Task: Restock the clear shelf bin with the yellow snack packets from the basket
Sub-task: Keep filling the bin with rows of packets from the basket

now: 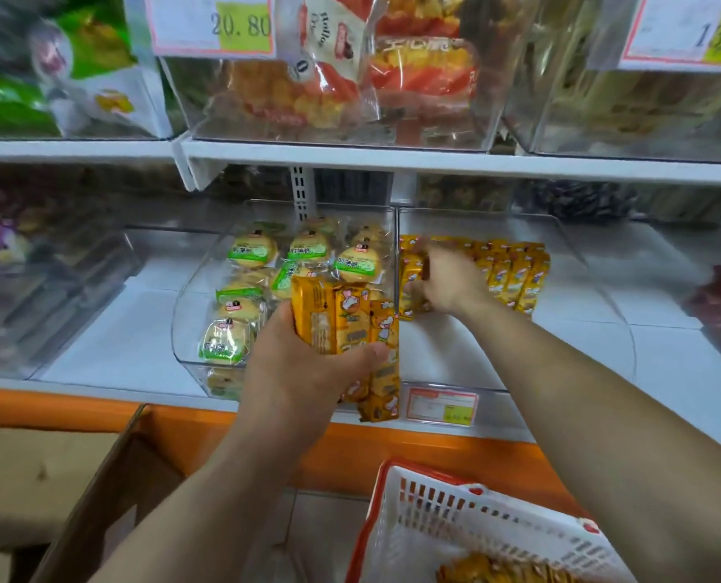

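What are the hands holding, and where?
Left hand grips yellow snack packets around their middles. Right hand reaches into the clear bin; its hold is blurred.

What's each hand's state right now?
Left hand: grips a bunch of packets.
Right hand: in the bin, curled round one packet; blurred.

On the shelf (119, 342) two bins stand side by side. The left bin (182, 330) holds round cake packets (253, 250), and the clear shelf bin (455, 351) to its right holds snack packets (514, 275) standing in a row toward its back, with the right hand (443, 284) gripping those at the row's left end. The left hand (304, 368) holds a bundle of packets (342, 317) upright before the left bin's right front corner, while below the shelf's front edge a basket (455, 507) sits at the right and a cardboard box (98, 490) at the left.
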